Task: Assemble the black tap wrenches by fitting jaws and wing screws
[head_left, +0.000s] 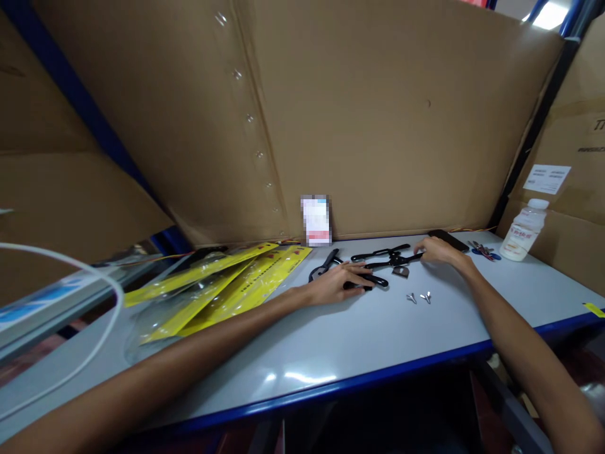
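Observation:
My left hand (336, 284) lies over a black-handled pliers-like tool (378, 281), its fingers curled across the handles. The dark jaw end (319, 272) shows to the left of the hand, and the middle is hidden under it. My right hand (437, 250) pinches the right end of a second black tool (394, 258), which has long slim arms joined at the middle and lies on the grey tabletop (331, 340). Just below that tool is a small dark metal plate (400, 272). Nearer the front edge are small silver metal pieces (426, 297).
Yellow blister packs (255, 284) overlap on the left. A pixelated card (316, 221) stands against the cardboard (378, 126). Behind my right hand lies a black phone (449, 239), with keys (481, 248) and a white bottle (524, 230) farther right. A white cable (111, 321) loops at left.

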`<state>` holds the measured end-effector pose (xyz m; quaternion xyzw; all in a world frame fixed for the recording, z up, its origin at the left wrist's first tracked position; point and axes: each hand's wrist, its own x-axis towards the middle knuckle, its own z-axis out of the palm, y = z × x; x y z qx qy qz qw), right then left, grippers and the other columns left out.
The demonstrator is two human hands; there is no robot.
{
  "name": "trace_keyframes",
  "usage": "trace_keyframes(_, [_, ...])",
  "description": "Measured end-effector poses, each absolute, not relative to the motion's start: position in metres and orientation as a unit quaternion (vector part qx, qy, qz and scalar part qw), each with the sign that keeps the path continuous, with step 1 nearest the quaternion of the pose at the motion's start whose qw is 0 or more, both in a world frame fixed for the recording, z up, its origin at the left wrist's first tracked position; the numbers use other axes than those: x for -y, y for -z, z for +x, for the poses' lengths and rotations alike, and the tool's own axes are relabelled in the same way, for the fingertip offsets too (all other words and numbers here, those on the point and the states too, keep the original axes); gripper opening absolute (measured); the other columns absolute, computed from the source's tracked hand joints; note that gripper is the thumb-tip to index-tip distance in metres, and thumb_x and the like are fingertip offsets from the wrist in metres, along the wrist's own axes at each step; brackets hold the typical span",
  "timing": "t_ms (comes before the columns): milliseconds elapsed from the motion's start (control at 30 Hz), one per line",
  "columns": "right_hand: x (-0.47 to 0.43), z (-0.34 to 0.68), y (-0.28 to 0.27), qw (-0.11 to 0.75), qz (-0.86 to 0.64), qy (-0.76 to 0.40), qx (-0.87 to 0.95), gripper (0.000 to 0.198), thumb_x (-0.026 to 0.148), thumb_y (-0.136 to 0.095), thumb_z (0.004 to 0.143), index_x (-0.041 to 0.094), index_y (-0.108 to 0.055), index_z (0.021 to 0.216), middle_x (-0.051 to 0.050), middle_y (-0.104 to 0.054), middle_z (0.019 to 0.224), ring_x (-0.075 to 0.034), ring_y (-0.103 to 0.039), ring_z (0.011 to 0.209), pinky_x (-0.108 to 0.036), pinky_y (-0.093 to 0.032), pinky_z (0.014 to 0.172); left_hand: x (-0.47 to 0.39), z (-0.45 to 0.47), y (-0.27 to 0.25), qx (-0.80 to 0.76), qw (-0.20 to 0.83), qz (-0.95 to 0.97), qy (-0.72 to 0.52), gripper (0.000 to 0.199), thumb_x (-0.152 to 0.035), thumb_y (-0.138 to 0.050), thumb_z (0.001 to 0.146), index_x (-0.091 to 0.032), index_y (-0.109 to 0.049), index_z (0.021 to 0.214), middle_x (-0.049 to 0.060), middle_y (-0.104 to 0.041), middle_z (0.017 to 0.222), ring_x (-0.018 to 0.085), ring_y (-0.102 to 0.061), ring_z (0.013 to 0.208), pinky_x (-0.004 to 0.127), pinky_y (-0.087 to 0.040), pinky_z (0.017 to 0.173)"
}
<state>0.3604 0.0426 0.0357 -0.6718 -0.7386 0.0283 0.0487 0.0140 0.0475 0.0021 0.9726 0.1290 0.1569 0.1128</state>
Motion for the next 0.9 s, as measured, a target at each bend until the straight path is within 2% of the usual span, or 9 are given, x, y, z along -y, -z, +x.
trace_keyframes(133, [-0.045, 0.341, -0.03, 0.052, -0.64, -0.044, 0.766, 0.036, 0.011, -0.063, 0.072, 0.023, -0.075, 0.103, -0.007, -0.073, 0.097, -0.019, -0.063, 0.085, -0.025, -0.039, 0.069, -0.052, 0.004, -0.001, -0.163, 0.127, 0.962, -0.179, 0.032, -0.025, -0.054, 0.095, -0.03, -0.07, 0.123, 0.004, -0.06, 0.142, 0.025, -0.044, 0.141, 0.053, -0.039, 0.115])
trace_keyframes(267, [-0.047, 0.325, -0.023, 0.063, -0.64, -0.049, 0.764, 0.018, 0.013, -0.06, 0.072, 0.019, -0.073, 0.083, -0.007, -0.07, 0.08, -0.018, -0.057, 0.072, -0.027, -0.032, 0.06, -0.052, -0.003, -0.005, -0.169, 0.151, 0.952, -0.204, 0.022, -0.019, -0.057, 0.088, -0.024, -0.073, 0.102, 0.005, -0.069, 0.126, 0.023, -0.057, 0.127, 0.05, -0.042, 0.112])
trace_keyframes(367, [-0.048, 0.325, -0.023, 0.079, -0.647, -0.061, 0.756, 0.014, 0.011, -0.056, 0.069, 0.017, -0.068, 0.071, -0.004, -0.063, 0.067, -0.015, -0.052, 0.064, -0.027, -0.028, 0.057, -0.05, -0.011, -0.008, -0.168, 0.174, 0.946, -0.215, 0.019, -0.01, -0.054, 0.08, -0.021, -0.068, 0.087, 0.005, -0.072, 0.118, 0.023, -0.056, 0.128, 0.045, -0.045, 0.11])
trace_keyframes(467, [-0.045, 0.329, -0.027, 0.108, -0.648, -0.066, 0.751, 0.015, 0.011, -0.052, 0.067, 0.017, -0.065, 0.068, -0.002, -0.056, 0.061, -0.014, -0.047, 0.061, -0.026, -0.027, 0.056, -0.048, -0.022, -0.011, -0.205, 0.183, 0.936, -0.222, 0.02, -0.007, -0.05, 0.073, -0.02, -0.061, 0.083, 0.004, -0.073, 0.112, 0.024, -0.056, 0.128, 0.041, -0.048, 0.104])
trace_keyframes(600, [-0.041, 0.33, -0.036, 0.147, -0.627, -0.07, 0.762, 0.018, 0.013, -0.048, 0.064, 0.017, -0.063, 0.072, 0.002, -0.051, 0.062, -0.013, -0.043, 0.063, -0.026, -0.025, 0.057, -0.047, -0.033, -0.015, -0.267, 0.165, 0.923, -0.223, 0.017, -0.012, -0.048, 0.076, -0.021, -0.06, 0.085, 0.003, -0.074, 0.101, 0.024, -0.063, 0.115, 0.038, -0.05, 0.098])
trace_keyframes(767, [-0.031, 0.317, -0.044, 0.129, -0.575, -0.121, 0.799, 0.019, 0.013, -0.047, 0.055, 0.018, -0.062, 0.066, 0.005, -0.046, 0.056, -0.011, -0.04, 0.059, -0.025, -0.024, 0.055, -0.038, -0.023, -0.016, -0.315, 0.108, 0.905, -0.267, 0.021, -0.021, -0.048, 0.087, -0.02, -0.064, 0.099, 0.004, -0.071, 0.102, 0.021, -0.065, 0.097, 0.035, -0.051, 0.09])
trace_keyframes(900, [-0.02, 0.296, -0.042, 0.102, -0.525, -0.163, 0.829, 0.021, 0.01, -0.05, 0.053, 0.019, -0.065, 0.066, 0.005, -0.051, 0.057, -0.011, -0.045, 0.061, -0.023, -0.028, 0.056, -0.008, -0.004, -0.015, -0.323, 0.058, 0.907, -0.264, 0.025, -0.03, -0.045, 0.097, -0.018, -0.061, 0.111, 0.009, -0.067, 0.108, 0.024, -0.061, 0.102, 0.04, -0.05, 0.091])
